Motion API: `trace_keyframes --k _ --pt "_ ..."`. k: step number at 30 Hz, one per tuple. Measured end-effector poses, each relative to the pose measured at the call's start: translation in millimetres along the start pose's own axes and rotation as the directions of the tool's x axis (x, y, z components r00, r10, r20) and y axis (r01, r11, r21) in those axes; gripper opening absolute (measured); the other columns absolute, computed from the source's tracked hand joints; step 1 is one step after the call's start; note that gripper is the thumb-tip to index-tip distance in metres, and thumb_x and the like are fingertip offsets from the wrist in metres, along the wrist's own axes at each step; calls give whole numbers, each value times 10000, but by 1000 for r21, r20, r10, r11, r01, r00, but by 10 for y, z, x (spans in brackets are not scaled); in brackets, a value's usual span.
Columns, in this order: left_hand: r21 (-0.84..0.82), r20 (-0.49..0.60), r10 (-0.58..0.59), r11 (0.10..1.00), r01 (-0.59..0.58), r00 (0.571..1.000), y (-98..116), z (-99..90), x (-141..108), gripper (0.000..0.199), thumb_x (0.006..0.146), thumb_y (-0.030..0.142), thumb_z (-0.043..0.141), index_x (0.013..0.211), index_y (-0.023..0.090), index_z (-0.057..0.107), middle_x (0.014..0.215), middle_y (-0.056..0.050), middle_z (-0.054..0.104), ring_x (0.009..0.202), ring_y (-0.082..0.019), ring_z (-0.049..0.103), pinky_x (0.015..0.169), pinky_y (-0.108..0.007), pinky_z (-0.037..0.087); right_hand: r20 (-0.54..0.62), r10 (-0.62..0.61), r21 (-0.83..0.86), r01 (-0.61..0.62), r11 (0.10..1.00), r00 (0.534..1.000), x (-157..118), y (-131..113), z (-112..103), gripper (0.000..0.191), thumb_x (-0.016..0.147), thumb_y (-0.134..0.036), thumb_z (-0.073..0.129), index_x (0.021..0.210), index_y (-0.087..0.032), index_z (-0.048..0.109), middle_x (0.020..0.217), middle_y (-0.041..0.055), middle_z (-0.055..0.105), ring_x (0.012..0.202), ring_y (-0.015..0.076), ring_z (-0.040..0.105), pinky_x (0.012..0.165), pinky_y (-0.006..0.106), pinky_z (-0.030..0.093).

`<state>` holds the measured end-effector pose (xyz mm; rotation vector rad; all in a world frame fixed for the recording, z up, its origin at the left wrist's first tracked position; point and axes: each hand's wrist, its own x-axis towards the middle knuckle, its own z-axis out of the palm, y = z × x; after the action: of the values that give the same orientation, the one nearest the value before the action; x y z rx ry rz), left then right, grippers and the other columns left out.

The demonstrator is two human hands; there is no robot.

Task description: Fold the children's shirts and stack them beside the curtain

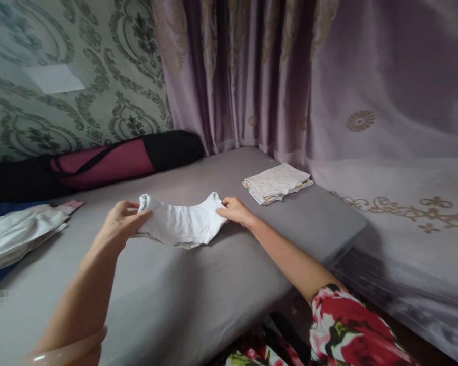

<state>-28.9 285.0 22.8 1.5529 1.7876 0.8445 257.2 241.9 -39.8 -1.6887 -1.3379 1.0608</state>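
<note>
A small white garment (181,221) is stretched between my two hands above the bed, its middle sagging a little. My left hand (124,221) pinches its left end between thumb and fingers. At the opposite end, my right hand (236,211) grips the other upper corner with closed fingertips. The garment's exact kind cannot be made out. Beyond my right hand lies a flat stack of folded, light patterned cloths (277,183).
The grey-sheeted bed (229,284) spans the view. Loose clothes (23,234) lie at its left edge. A long black and maroon bag (110,162) rests along the patterned wall. Purple curtains (240,76) hang behind and to the right.
</note>
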Motion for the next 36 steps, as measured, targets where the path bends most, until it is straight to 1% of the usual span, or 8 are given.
trace_keyframes --k 3,7,13,18,22,27,32,36 --pt "-229 120 84 972 -55 989 320 239 0 723 643 283 651 1336 205 460 687 27 618 549 -143 561 491 -208 396 -77 20 98 -12 995 997 -42 19 -446 76 745 -180 630 814 -153 607 682 -21 632 578 112 590 486 178 456" --pt "-305 257 282 931 -199 924 768 743 -8 609 629 279 598 1214 111 609 660 13 596 524 -112 507 501 -204 366 -182 50 69 -38 997 982 -91 -7 -1192 77 743 -134 622 817 -132 640 657 -10 639 553 103 576 483 168 429" --pt "-407 211 399 866 -291 893 1301 1782 124 455 645 217 541 1049 105 716 639 -4 588 521 -108 484 520 -214 361 -357 89 -129 -144 981 930 -14 -26 -2223 249 692 -109 624 935 -135 671 681 -7 650 581 106 573 471 155 404" --pt "-516 182 416 812 -273 891 1580 2544 148 419 695 194 544 1064 114 725 632 -2 584 509 -102 460 530 -214 379 -523 60 -216 -200 956 850 162 57 -2838 305 653 -72 617 950 -92 682 614 -12 592 534 105 522 485 179 394" --pt "-631 219 387 757 -173 896 1684 2948 60 414 729 185 556 1103 94 708 653 3 569 491 -77 417 508 -199 371 -550 26 -272 -209 939 835 319 131 -3135 364 676 -42 593 1027 -68 688 613 -16 570 530 94 491 473 172 355" --pt "-680 332 268 732 33 905 1700 3189 -39 449 761 184 565 1192 107 664 686 4 564 509 -74 440 508 -195 414 -526 53 -245 -211 946 849 493 261 -3377 420 725 -33 579 1134 -73 666 697 4 621 560 88 515 494 162 384" --pt "-691 334 265 722 44 904 1557 3344 -49 449 763 229 609 1198 131 662 803 -30 625 559 -80 479 528 -197 421 -522 71 -272 -245 930 850 622 510 -3569 441 726 -78 625 1164 -101 672 807 47 703 622 127 601 568 203 473" --pt "-647 342 222 760 57 913 1322 3514 -72 428 758 249 615 1155 103 676 738 -20 603 572 -92 477 556 -207 408 -554 62 -369 -312 875 830 691 859 -3525 441 723 -108 644 1161 -102 689 933 68 738 767 187 678 695 248 518"
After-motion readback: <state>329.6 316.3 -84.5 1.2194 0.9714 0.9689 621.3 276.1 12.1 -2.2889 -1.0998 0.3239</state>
